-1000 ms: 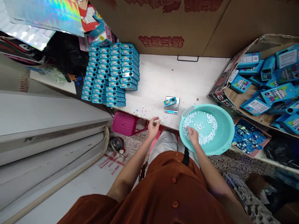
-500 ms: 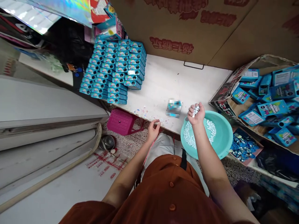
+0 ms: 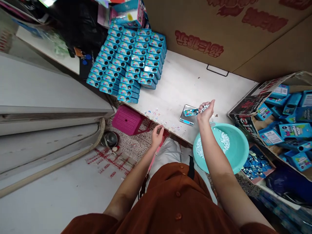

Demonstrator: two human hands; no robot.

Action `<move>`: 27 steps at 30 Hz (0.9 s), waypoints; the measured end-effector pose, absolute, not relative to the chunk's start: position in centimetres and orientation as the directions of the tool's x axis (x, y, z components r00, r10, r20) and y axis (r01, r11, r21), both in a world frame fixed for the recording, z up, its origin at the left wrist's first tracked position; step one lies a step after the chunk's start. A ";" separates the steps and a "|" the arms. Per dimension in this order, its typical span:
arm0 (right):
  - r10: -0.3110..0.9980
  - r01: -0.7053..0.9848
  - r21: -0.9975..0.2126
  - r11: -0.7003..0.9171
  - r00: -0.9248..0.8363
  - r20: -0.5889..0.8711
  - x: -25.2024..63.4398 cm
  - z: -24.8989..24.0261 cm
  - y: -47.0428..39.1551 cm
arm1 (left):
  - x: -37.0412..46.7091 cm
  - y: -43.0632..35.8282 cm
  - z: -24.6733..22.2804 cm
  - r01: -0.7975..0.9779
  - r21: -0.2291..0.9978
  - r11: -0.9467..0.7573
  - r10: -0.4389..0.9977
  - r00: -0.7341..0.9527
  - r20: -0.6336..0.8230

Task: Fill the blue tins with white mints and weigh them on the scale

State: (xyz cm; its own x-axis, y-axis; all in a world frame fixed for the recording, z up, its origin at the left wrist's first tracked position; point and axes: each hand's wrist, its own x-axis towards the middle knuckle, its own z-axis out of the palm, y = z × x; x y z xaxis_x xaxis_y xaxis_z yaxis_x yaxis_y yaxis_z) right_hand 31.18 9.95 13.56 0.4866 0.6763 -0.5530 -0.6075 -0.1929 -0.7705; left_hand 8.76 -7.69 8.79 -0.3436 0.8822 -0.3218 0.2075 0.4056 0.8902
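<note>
My right hand point(image 3: 205, 112) is cupped around a handful of small white candies point(image 3: 206, 107), held right at the end of a small blue box point(image 3: 190, 112). That box rests on a flat digital scale point(image 3: 187, 123) with a blue-lit strip. Whether any candies are passing into the box, I cannot make out. Below my right forearm, a turquoise basin point(image 3: 237, 143) holds more white candies point(image 3: 224, 140). My left hand point(image 3: 157, 136) hovers at the table's front edge, thumb and fingers curved with a small gap, near scattered little stickers point(image 3: 153, 113).
Rows of blue boxes point(image 3: 126, 65) stand on the white table point(image 3: 180, 78) at left. A carton point(image 3: 243, 110) of blue boxes sits at right, above a tray of shiny blue-and-silver pieces point(image 3: 257, 164). A pink stool point(image 3: 126, 120) is below, a cardboard wall point(image 3: 195, 19) behind.
My right hand has gone from above the basin to the blue box on the scale, candies still in it. The fingers of my left hand have loosened a little. The view has shifted.
</note>
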 end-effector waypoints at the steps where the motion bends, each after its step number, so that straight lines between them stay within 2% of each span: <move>1: 0.673 -0.585 -0.786 -0.199 0.502 -0.544 31.0 13.6 10.0 | 8.7 -7.7 8.7 0.208 0.889 0.408 0.880 -0.348 -0.323; 6: 0.669 -0.510 -0.837 -0.199 0.553 -0.497 30.3 13.9 9.7 | 8.8 -7.6 8.8 0.212 0.882 0.422 0.872 -0.362 -0.330; 17: 0.649 -0.480 -0.852 -0.207 0.585 -0.487 30.6 13.6 9.9 | 9.0 -7.6 8.8 0.178 0.882 0.437 0.859 -0.375 -0.350; 27: 0.621 -0.577 -0.792 -0.200 0.550 -0.558 32.2 15.0 9.5 | 9.5 -7.2 9.1 0.179 0.881 0.438 0.863 -0.358 -0.356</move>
State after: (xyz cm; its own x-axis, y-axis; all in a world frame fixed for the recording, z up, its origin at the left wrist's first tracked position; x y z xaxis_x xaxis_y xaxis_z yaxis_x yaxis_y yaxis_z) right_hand 32.23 9.48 15.04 0.5503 0.6208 -0.5583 -0.5774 -0.2001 -0.7916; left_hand 9.46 -7.15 9.10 -0.3577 0.8632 -0.3564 0.1791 0.4379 0.8810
